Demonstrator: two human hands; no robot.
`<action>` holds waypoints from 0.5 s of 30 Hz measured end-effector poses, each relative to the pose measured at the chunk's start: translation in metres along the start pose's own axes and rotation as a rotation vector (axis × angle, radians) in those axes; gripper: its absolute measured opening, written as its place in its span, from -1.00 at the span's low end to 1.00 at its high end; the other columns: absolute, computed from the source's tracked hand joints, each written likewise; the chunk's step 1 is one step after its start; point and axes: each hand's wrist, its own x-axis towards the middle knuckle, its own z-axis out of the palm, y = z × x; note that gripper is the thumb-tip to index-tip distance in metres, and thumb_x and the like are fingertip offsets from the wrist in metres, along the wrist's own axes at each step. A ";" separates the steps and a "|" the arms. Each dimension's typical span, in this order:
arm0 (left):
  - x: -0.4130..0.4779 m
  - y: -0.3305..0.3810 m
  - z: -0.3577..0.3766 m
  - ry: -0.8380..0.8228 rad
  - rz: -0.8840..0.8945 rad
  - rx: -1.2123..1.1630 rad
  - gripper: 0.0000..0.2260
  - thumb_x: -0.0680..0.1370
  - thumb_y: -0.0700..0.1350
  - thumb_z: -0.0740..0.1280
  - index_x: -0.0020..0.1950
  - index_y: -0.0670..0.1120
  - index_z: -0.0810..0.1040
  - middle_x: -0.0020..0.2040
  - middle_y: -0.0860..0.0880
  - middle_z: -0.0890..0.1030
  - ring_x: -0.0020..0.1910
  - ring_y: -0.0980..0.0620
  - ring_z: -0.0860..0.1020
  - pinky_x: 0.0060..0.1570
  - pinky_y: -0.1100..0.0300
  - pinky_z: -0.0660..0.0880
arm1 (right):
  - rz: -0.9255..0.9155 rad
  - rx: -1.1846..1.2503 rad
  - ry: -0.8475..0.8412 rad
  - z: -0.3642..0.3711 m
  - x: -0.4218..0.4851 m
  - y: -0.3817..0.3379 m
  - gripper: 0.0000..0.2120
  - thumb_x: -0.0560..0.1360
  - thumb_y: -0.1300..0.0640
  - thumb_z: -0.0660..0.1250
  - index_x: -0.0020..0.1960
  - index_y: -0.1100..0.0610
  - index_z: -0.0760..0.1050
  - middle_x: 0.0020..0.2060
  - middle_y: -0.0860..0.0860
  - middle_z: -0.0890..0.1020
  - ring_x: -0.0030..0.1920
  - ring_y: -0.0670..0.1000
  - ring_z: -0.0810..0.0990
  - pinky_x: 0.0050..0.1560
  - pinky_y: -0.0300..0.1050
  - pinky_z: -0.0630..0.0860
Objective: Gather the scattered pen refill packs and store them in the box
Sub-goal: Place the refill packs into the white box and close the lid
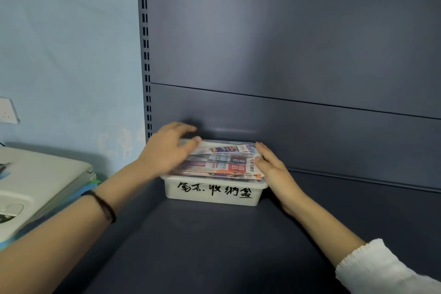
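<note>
1. Pen refill packs [224, 164] lie stacked in the box [212, 194], heaped to just above its rim, with their long axes running from the box's left end to its right end.
2. The box sits on the dark shelf [214, 246], with its hand-lettered front wall facing the person.
3. The left hand [164, 150] rests on top of the pile at the box's left end. Its fingers are spread and reach toward the rear, and blur hides how firmly they press.
4. The right hand [272, 167] stands on edge against the box's right end, fingers straight and pressed together, palm facing the packs' ends.
5. Both hands are equally near, one at each end of the packs' long axis. Any squaring-up would therefore push inward along that axis, with downward pressure from the left.
6. Every pack in view is inside the box, so the gathering looks nearly finished. I cannot tell whether a clear lid lies over the pile.
</note>
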 end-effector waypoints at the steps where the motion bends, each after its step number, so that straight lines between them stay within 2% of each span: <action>1: -0.007 0.008 -0.002 -0.112 0.069 0.119 -0.37 0.48 0.35 0.06 0.45 0.07 0.37 0.48 0.06 0.33 0.48 0.01 0.26 0.42 0.02 0.18 | -0.034 -0.043 0.001 0.000 0.001 -0.001 -0.55 0.65 0.21 0.09 0.52 0.02 0.20 0.51 -0.21 0.17 0.43 -0.23 0.21 0.31 -0.38 0.25; 2: -0.014 0.015 -0.002 -0.231 0.102 0.230 -0.25 0.41 0.46 -0.06 0.51 0.13 0.24 0.55 0.10 0.17 0.54 0.04 0.09 0.47 0.00 0.05 | -0.063 -0.108 -0.011 -0.001 0.002 -0.002 -0.55 0.65 0.23 0.08 0.52 0.04 0.19 0.51 -0.22 0.14 0.44 -0.26 0.15 0.33 -0.40 0.21; 4: -0.024 0.024 0.000 -0.422 0.102 0.389 -0.06 0.25 0.59 -0.27 0.56 0.20 -0.01 0.59 0.08 -0.09 0.56 0.05 -0.16 0.50 0.00 -0.14 | -0.091 -0.279 -0.046 -0.003 0.003 -0.002 -0.54 0.65 0.20 0.06 0.53 0.05 0.16 0.52 -0.20 0.13 0.50 -0.21 0.06 0.46 -0.31 0.02; 6: -0.028 0.027 0.003 -0.502 0.070 0.433 -0.07 0.22 0.57 -0.30 0.55 0.23 -0.11 0.59 0.03 -0.12 0.56 0.04 -0.20 0.50 0.00 -0.20 | -0.092 -0.420 -0.066 -0.008 0.005 -0.005 -0.54 0.64 0.15 0.09 0.53 0.03 0.18 0.51 -0.18 0.17 0.52 -0.17 0.04 0.46 -0.27 -0.06; 8: -0.028 0.026 0.006 -0.495 0.052 0.429 -0.14 0.27 0.51 -0.29 0.54 0.25 -0.12 0.60 0.03 -0.08 0.56 0.04 -0.17 0.51 -0.01 -0.19 | -0.110 -0.529 -0.062 -0.011 0.006 -0.009 -0.55 0.61 0.13 0.13 0.50 0.02 0.27 0.47 -0.20 0.26 0.49 -0.17 0.16 0.40 -0.32 0.04; 10: -0.028 0.026 0.008 -0.469 0.067 0.456 -0.14 0.25 0.49 -0.33 0.54 0.26 -0.12 0.60 0.03 -0.07 0.56 0.05 -0.16 0.51 -0.01 -0.18 | -0.115 -0.545 0.003 -0.013 0.011 -0.015 -0.61 0.57 0.13 0.20 0.39 0.03 0.45 0.35 -0.20 0.43 0.36 -0.18 0.36 0.28 -0.37 0.20; 12: -0.029 0.025 0.011 -0.461 0.078 0.467 -0.13 0.24 0.48 -0.35 0.54 0.26 -0.12 0.60 0.03 -0.08 0.56 0.05 -0.16 0.51 -0.01 -0.18 | -0.086 -0.399 0.112 -0.014 0.021 -0.023 -0.73 0.54 0.13 0.26 0.19 0.06 0.61 0.14 -0.19 0.60 0.14 -0.20 0.53 0.10 -0.40 0.37; 13: -0.028 0.024 0.011 -0.460 0.080 0.467 -0.13 0.24 0.48 -0.35 0.54 0.26 -0.12 0.60 0.03 -0.08 0.56 0.05 -0.16 0.51 -0.01 -0.18 | -0.064 -0.326 0.142 -0.013 0.027 -0.026 -0.78 0.54 0.11 0.29 0.13 0.07 0.64 0.05 -0.18 0.64 0.04 -0.21 0.57 0.01 -0.39 0.42; 15: -0.028 0.023 0.009 -0.461 0.098 0.462 -0.14 0.24 0.48 -0.35 0.54 0.26 -0.13 0.60 0.04 -0.09 0.56 0.05 -0.17 0.51 0.00 -0.19 | -0.011 -0.241 0.159 -0.011 0.038 -0.028 -0.81 0.53 0.08 0.32 0.10 0.07 0.63 -0.04 -0.14 0.64 -0.05 -0.18 0.58 -0.03 -0.31 0.47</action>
